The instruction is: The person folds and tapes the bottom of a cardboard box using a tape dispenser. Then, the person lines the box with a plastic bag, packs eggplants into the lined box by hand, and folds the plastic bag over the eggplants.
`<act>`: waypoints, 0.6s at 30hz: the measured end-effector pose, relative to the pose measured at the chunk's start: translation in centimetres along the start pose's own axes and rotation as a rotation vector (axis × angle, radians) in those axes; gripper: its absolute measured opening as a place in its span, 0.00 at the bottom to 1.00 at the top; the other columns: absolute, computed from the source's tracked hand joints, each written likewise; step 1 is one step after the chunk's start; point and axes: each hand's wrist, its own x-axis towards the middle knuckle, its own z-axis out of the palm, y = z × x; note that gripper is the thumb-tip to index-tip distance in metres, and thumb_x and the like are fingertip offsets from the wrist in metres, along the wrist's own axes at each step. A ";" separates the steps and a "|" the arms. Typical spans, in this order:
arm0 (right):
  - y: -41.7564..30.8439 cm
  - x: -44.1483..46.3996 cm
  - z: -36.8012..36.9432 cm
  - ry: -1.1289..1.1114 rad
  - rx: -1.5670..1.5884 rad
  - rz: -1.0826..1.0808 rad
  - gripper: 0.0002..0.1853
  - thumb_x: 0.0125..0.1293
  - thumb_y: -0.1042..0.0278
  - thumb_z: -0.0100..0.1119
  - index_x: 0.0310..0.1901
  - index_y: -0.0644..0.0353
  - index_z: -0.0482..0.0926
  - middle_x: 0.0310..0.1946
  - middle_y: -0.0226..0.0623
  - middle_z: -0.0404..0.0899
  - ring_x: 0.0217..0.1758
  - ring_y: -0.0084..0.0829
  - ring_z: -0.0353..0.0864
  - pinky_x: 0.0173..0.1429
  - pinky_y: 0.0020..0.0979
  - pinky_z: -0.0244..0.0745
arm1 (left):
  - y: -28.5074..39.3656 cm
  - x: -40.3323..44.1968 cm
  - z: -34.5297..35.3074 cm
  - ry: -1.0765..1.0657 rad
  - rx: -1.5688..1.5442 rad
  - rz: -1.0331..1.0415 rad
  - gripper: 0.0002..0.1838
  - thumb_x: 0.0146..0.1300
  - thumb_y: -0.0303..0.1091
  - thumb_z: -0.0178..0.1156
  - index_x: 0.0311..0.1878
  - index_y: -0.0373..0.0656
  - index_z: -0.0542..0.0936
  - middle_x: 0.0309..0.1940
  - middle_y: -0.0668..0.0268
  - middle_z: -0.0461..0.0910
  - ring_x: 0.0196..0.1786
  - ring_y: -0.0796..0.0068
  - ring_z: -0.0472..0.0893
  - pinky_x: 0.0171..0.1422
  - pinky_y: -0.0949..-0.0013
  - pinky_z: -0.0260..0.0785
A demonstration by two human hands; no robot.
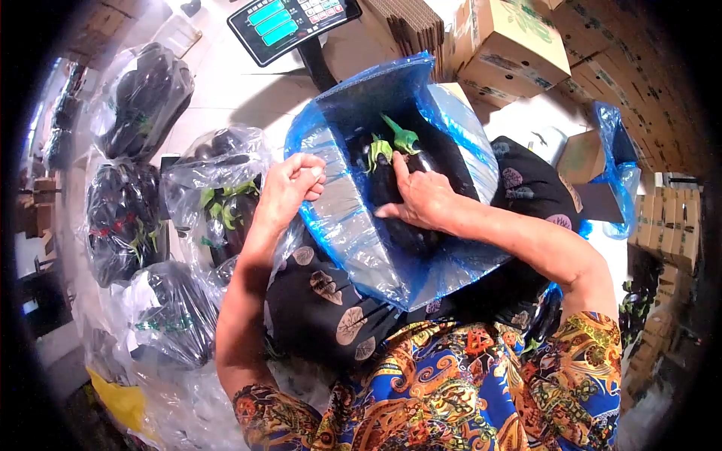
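Note:
A carton lined with blue plastic film (338,218) rests on the person's lap, tilted open toward the camera. Inside lie dark eggplants (383,184) with green stem ends pointing up and away. My right hand (425,197) is over them, index finger extended to the stem end of one, thumb stretched out, other fingers curled. It does not grip an eggplant. At the box's left edge, my left hand (295,184) is closed in a fist beside the film. Whether it pinches anything is hidden.
Clear bags of eggplants (124,218) crowd the left side. A scale with a lit display (289,26) stands beyond the box. Cardboard cartons (519,49) are stacked at the upper right, with flattened cardboard (412,30) beside them. Another piece of blue film (620,173) hangs at right.

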 end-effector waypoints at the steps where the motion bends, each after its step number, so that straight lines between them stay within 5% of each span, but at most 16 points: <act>1: 0.3 -0.3 -0.1 -0.003 -0.019 -0.017 0.57 0.58 0.31 0.59 0.70 0.77 0.52 0.26 0.55 0.81 0.30 0.50 0.85 0.34 0.43 0.79 | 0.3 -0.5 -0.1 0.017 -0.015 0.015 0.15 0.67 0.37 0.58 0.50 0.35 0.79 0.36 0.62 0.81 0.37 0.77 0.80 0.43 0.73 0.75; 7: 1.6 -2.5 -5.4 0.049 0.058 -0.036 0.25 0.63 0.47 0.61 0.47 0.63 0.75 0.28 0.52 0.82 0.36 0.52 0.84 0.37 0.49 0.79 | -1.0 -4.9 -3.9 0.183 -0.246 0.040 0.13 0.69 0.34 0.56 0.50 0.36 0.78 0.36 0.63 0.80 0.36 0.78 0.79 0.43 0.74 0.73; 11: 4.2 -3.3 -5.6 0.123 0.070 -0.137 0.20 0.62 0.55 0.63 0.42 0.65 0.74 0.22 0.54 0.79 0.30 0.56 0.81 0.34 0.51 0.77 | -5.7 -7.7 -7.0 0.489 -0.372 -0.025 0.11 0.70 0.34 0.54 0.51 0.40 0.77 0.34 0.69 0.78 0.33 0.80 0.78 0.40 0.75 0.74; 18: 4.7 -2.7 -6.2 0.122 0.067 -0.167 0.19 0.62 0.55 0.64 0.41 0.65 0.73 0.27 0.52 0.81 0.32 0.55 0.81 0.33 0.50 0.77 | -14.1 -8.3 -10.8 0.699 -0.275 -0.126 0.14 0.66 0.34 0.57 0.49 0.36 0.79 0.37 0.65 0.80 0.35 0.76 0.79 0.42 0.73 0.74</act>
